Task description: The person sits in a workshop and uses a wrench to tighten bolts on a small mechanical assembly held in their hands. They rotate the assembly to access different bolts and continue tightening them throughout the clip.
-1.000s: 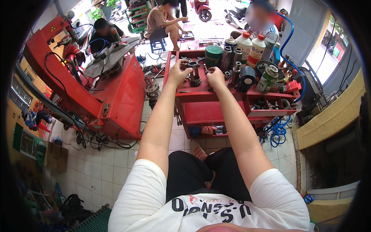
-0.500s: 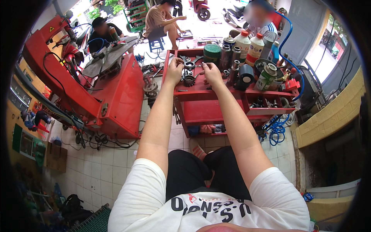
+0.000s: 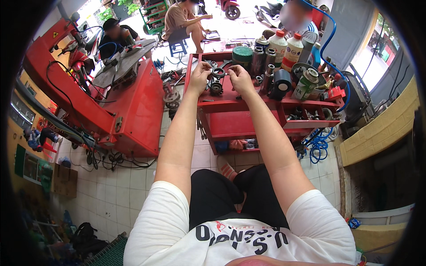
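Over the top tray of a red tool cart [image 3: 230, 106], my left hand [image 3: 200, 76] is closed, its fingertips pinched at the left side of a dark ring-shaped metal part [image 3: 218, 72]. Just right of the ring, my right hand [image 3: 241, 80] has thumb and fingers pressed together; anything between them is too small to make out. Below the ring, a round toothed metal part [image 3: 216, 89] rests on the tray between my hands. Other small metal parts lie partly hidden behind my left fingers.
A green tub [image 3: 242, 56], dark metal cylinders [image 3: 257, 62], white bottles with red caps [image 3: 293, 52] and a spray can [image 3: 306, 83] crowd the cart's right. A red machine [image 3: 128, 111] stands left. A blue hose [image 3: 333, 35] hangs at right. Another person [image 3: 184, 20] sits beyond the cart.
My right hand has shifted slightly left, closer to the ring. The ring sits a little higher, more apart from the toothed part below. My left hand stays closed beside it.
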A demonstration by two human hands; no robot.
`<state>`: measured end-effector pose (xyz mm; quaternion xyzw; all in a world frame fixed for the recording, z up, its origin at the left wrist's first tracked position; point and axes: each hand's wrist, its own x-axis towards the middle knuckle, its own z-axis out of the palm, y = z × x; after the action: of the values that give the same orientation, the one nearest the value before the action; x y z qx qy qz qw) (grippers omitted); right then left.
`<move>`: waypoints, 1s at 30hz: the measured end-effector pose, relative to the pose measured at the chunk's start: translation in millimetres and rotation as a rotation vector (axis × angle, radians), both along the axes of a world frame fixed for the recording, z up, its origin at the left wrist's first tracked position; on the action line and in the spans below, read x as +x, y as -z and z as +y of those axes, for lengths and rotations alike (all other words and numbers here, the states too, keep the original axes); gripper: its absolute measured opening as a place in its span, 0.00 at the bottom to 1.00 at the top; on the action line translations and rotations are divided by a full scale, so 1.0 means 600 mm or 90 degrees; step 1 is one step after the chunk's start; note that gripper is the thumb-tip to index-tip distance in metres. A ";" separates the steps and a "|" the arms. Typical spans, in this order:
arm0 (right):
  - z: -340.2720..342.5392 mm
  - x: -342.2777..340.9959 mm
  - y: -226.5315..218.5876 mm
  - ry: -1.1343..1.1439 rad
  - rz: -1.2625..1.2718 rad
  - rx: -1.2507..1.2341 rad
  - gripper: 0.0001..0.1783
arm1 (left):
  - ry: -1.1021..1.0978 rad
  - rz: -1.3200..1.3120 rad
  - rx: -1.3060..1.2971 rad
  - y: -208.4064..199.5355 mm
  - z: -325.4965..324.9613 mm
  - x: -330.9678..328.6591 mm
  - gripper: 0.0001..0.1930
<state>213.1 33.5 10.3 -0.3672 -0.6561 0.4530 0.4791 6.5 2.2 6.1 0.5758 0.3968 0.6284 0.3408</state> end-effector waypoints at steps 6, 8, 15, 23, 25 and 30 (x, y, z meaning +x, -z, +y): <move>-0.007 0.005 -0.003 0.010 0.009 -0.024 0.13 | -0.048 0.044 -0.039 -0.005 -0.007 0.006 0.06; -0.007 0.005 -0.009 0.007 0.023 -0.036 0.13 | -0.050 0.061 -0.044 -0.006 -0.006 0.006 0.06; -0.004 0.001 -0.006 0.003 0.027 -0.019 0.12 | -0.025 0.065 -0.036 -0.004 -0.002 0.006 0.05; -0.012 -0.003 -0.005 -0.008 0.022 0.068 0.10 | -0.070 0.099 -0.018 0.005 0.004 0.003 0.03; -0.010 -0.003 -0.004 -0.012 0.032 0.071 0.10 | -0.072 0.097 -0.033 0.006 0.005 -0.002 0.04; -0.013 0.000 -0.008 -0.034 0.043 -0.001 0.12 | -0.103 0.131 -0.047 0.002 -0.001 0.007 0.06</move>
<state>213.0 25.5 15.2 -0.3342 -0.6486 0.4786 0.4884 10.6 1.6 4.7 0.5907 0.4975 0.5762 0.2675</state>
